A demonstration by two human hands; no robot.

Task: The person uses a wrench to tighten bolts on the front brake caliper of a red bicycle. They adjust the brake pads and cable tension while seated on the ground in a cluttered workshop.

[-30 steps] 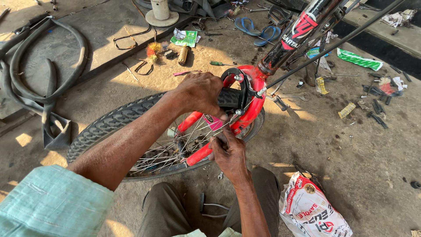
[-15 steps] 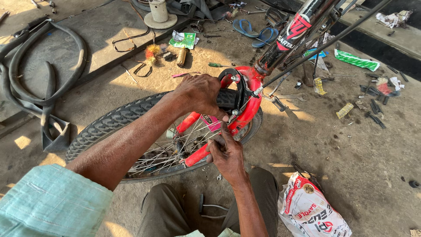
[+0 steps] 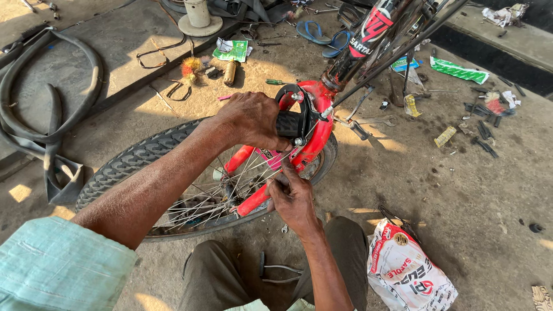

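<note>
left hand (image 3: 250,120) wraps the tyre (image 3: 135,158) top, fingers curled tight beside the black brake caliper (image 3: 294,118) on the red fork (image 3: 314,135). right hand (image 3: 294,198) lower, fingertips pinched near the rim; what they pinch, cannot tell. best: keep wheel steadied, work small.

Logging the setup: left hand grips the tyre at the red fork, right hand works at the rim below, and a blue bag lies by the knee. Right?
Not quite. The head view shows the bag is white with red print, not blue. The left hand and right hand are as you say.
</note>
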